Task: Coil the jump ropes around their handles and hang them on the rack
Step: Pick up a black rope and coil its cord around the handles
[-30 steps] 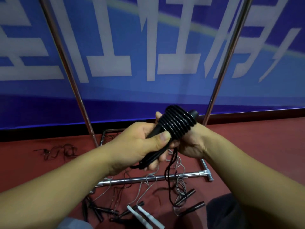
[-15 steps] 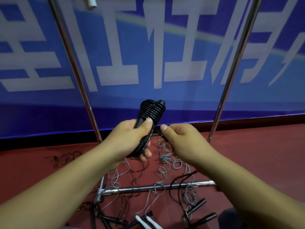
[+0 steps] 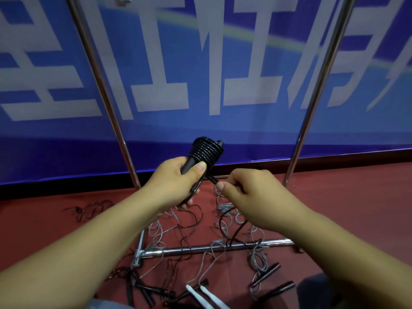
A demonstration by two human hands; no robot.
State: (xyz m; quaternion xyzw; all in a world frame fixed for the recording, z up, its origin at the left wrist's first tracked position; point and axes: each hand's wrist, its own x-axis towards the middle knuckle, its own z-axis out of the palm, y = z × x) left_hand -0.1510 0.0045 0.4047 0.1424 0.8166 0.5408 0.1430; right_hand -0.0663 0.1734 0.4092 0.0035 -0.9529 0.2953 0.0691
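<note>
Black jump rope (image 3: 206, 152), coiled on its handles, clenched in left hand (image 3: 176, 184); right hand (image 3: 247, 192) pinches its loose end.

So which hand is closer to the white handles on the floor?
Right. The right hand is above and slightly right of the white handles; the left hand, gripping the coiled rope, sits higher and further left.

two hands (image 3: 176, 181), one coiled rope (image 3: 206, 151), two rack uprights (image 3: 104, 94), two white handles (image 3: 207, 295)

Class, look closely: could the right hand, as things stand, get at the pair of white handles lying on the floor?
Probably not yet: the right hand is pinching the black rope, and the white handles lie low beside the tangle.
</note>
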